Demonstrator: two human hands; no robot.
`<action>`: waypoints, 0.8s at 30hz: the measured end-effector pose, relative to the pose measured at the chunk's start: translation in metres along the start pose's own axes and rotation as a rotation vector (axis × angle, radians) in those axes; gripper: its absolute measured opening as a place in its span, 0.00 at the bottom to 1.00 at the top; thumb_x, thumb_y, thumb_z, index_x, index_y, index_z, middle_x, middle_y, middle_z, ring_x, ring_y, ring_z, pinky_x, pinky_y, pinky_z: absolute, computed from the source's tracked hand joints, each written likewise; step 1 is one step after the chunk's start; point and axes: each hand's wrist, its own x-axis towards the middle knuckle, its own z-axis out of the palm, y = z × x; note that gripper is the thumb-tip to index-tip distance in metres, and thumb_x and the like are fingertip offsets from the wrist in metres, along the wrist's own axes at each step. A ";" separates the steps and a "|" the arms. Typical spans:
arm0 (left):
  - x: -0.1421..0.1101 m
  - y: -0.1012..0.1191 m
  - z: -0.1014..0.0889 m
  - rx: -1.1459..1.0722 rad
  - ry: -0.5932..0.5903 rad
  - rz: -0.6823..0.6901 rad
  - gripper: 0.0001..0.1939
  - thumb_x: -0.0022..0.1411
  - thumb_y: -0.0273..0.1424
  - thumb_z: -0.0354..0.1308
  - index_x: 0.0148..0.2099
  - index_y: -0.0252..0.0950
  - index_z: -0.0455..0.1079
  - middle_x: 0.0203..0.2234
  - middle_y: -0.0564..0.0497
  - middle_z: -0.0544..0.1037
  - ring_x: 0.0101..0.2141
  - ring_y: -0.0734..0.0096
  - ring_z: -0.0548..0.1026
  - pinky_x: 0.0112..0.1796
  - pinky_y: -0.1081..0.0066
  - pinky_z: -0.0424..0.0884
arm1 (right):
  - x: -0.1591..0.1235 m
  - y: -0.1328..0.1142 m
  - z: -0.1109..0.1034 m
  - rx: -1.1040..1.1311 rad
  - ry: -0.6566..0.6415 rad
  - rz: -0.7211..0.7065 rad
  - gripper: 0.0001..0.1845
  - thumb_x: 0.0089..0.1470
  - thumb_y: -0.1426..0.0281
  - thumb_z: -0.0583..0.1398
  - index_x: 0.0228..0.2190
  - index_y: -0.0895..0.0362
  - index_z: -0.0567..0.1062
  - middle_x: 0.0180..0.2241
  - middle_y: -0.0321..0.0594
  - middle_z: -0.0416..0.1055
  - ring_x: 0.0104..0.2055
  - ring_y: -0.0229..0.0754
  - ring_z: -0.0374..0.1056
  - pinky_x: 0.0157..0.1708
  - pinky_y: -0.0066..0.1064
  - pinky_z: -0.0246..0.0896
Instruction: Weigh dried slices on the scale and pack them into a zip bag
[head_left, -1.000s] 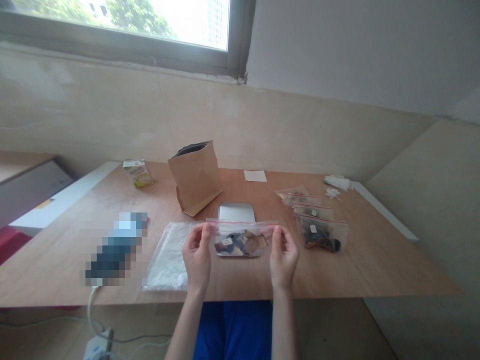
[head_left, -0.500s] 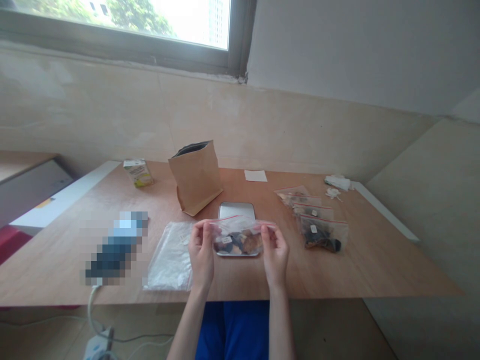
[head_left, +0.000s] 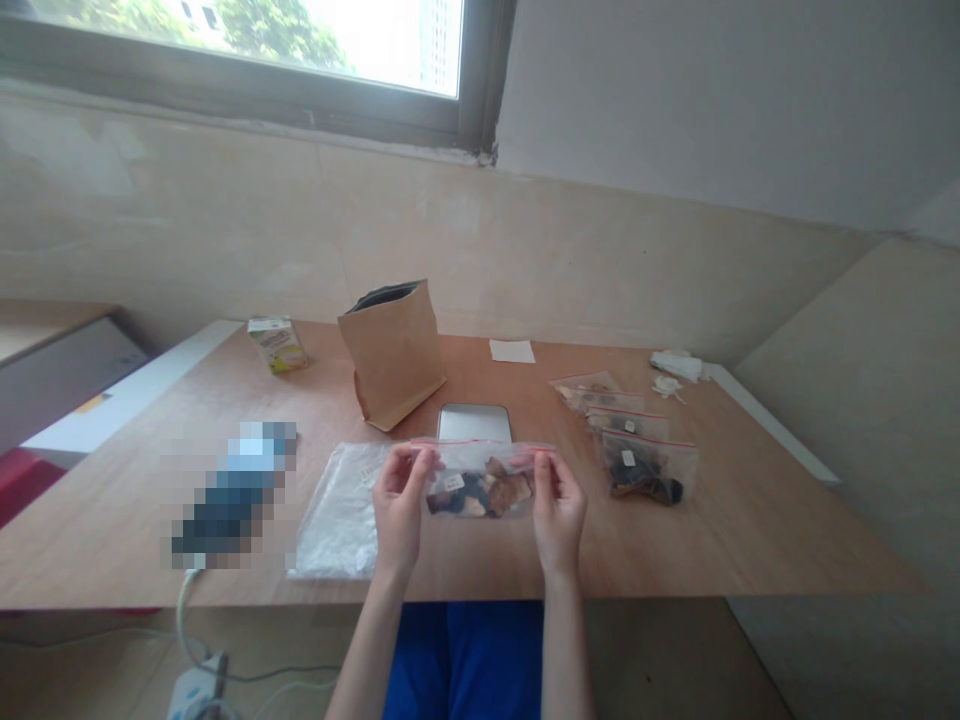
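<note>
Head view: the fingers (head_left: 420, 464) of the left hand (head_left: 400, 515) and right hand (head_left: 557, 520) pinch the top corners of a zip bag (head_left: 480, 487) of dried pieces, held up in front of a metal tray (head_left: 474, 422) on the desk (head_left: 750, 540). A flat plastic bag (head_left: 334, 515) lies beside the left hand, three more zip bags (head_left: 643, 470) to the right.

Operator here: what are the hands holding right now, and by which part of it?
A clear zip-top bag of dark and brown pieces, pinched by the fingers of the left hand and right hand near both ends of its red-striped top edge.
</note>
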 end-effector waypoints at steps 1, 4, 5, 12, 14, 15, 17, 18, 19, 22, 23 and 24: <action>-0.001 0.001 0.000 0.000 0.002 -0.010 0.13 0.52 0.41 0.60 0.31 0.35 0.67 0.23 0.56 0.68 0.25 0.78 0.67 0.26 0.79 0.67 | 0.000 0.000 0.000 0.001 0.002 0.009 0.19 0.54 0.56 0.55 0.28 0.59 0.75 0.27 0.40 0.75 0.33 0.41 0.71 0.38 0.32 0.63; -0.003 0.004 0.001 0.002 0.008 -0.042 0.14 0.52 0.41 0.60 0.31 0.36 0.66 0.23 0.56 0.67 0.25 0.77 0.66 0.24 0.80 0.67 | -0.001 -0.001 0.000 -0.023 0.029 -0.001 0.19 0.54 0.56 0.55 0.27 0.59 0.74 0.27 0.41 0.75 0.32 0.41 0.70 0.36 0.31 0.64; -0.004 0.005 0.002 0.000 0.010 -0.057 0.14 0.51 0.42 0.60 0.32 0.36 0.66 0.23 0.56 0.67 0.25 0.77 0.66 0.22 0.80 0.66 | -0.002 -0.001 0.000 -0.031 0.036 -0.008 0.19 0.54 0.57 0.55 0.27 0.59 0.74 0.27 0.41 0.75 0.32 0.41 0.70 0.36 0.31 0.64; -0.005 0.005 0.006 -0.012 0.032 -0.015 0.14 0.51 0.42 0.60 0.31 0.36 0.66 0.24 0.55 0.67 0.25 0.77 0.66 0.22 0.80 0.66 | -0.002 -0.002 0.004 -0.006 0.080 -0.001 0.18 0.55 0.58 0.55 0.27 0.60 0.74 0.28 0.43 0.76 0.32 0.42 0.71 0.36 0.32 0.65; -0.003 0.002 0.007 -0.017 0.017 0.001 0.14 0.52 0.41 0.59 0.31 0.36 0.66 0.24 0.55 0.68 0.25 0.77 0.67 0.25 0.79 0.66 | -0.002 -0.002 0.006 0.023 0.088 0.009 0.20 0.54 0.56 0.55 0.26 0.60 0.74 0.27 0.43 0.76 0.31 0.42 0.72 0.34 0.32 0.66; -0.002 0.001 0.007 -0.028 0.000 0.003 0.13 0.53 0.41 0.58 0.31 0.36 0.66 0.24 0.55 0.69 0.25 0.77 0.67 0.26 0.79 0.66 | -0.001 -0.001 0.007 0.039 0.086 0.015 0.20 0.54 0.56 0.55 0.26 0.60 0.74 0.27 0.43 0.76 0.31 0.42 0.72 0.34 0.32 0.66; 0.000 -0.001 0.006 -0.051 -0.047 0.010 0.13 0.53 0.41 0.58 0.31 0.36 0.66 0.25 0.55 0.70 0.26 0.77 0.67 0.28 0.78 0.66 | -0.001 -0.001 0.008 0.067 0.059 0.022 0.19 0.54 0.56 0.56 0.27 0.60 0.75 0.28 0.43 0.76 0.31 0.42 0.72 0.35 0.32 0.66; 0.000 -0.002 0.006 -0.051 -0.075 0.013 0.12 0.53 0.41 0.59 0.32 0.36 0.67 0.26 0.55 0.71 0.27 0.77 0.68 0.29 0.78 0.66 | -0.001 0.000 0.008 0.077 0.037 0.026 0.18 0.53 0.57 0.57 0.28 0.59 0.75 0.29 0.43 0.77 0.32 0.42 0.72 0.35 0.32 0.66; 0.001 -0.002 0.006 -0.043 -0.099 0.013 0.12 0.53 0.40 0.59 0.33 0.36 0.68 0.27 0.54 0.72 0.28 0.76 0.69 0.30 0.78 0.66 | -0.002 0.001 0.008 0.085 0.014 0.031 0.17 0.52 0.58 0.58 0.29 0.59 0.76 0.30 0.43 0.77 0.33 0.42 0.72 0.36 0.32 0.66; 0.002 -0.003 0.004 0.017 -0.145 0.004 0.14 0.51 0.40 0.61 0.35 0.34 0.71 0.27 0.52 0.73 0.28 0.74 0.70 0.30 0.76 0.66 | -0.002 0.003 0.007 0.085 -0.026 0.058 0.15 0.51 0.59 0.60 0.31 0.59 0.76 0.32 0.43 0.77 0.35 0.43 0.72 0.37 0.33 0.67; 0.002 -0.003 0.003 0.035 -0.147 -0.001 0.14 0.51 0.40 0.61 0.34 0.34 0.71 0.26 0.52 0.73 0.28 0.74 0.70 0.30 0.76 0.66 | -0.001 0.004 0.007 0.078 -0.026 0.068 0.16 0.50 0.59 0.60 0.32 0.59 0.76 0.32 0.44 0.77 0.35 0.43 0.72 0.37 0.33 0.67; 0.003 -0.003 0.002 0.044 -0.141 -0.005 0.14 0.51 0.40 0.61 0.33 0.34 0.71 0.25 0.52 0.73 0.27 0.73 0.70 0.30 0.76 0.66 | -0.001 0.005 0.007 0.069 -0.024 0.075 0.16 0.50 0.58 0.60 0.31 0.60 0.76 0.32 0.44 0.77 0.34 0.43 0.73 0.37 0.33 0.67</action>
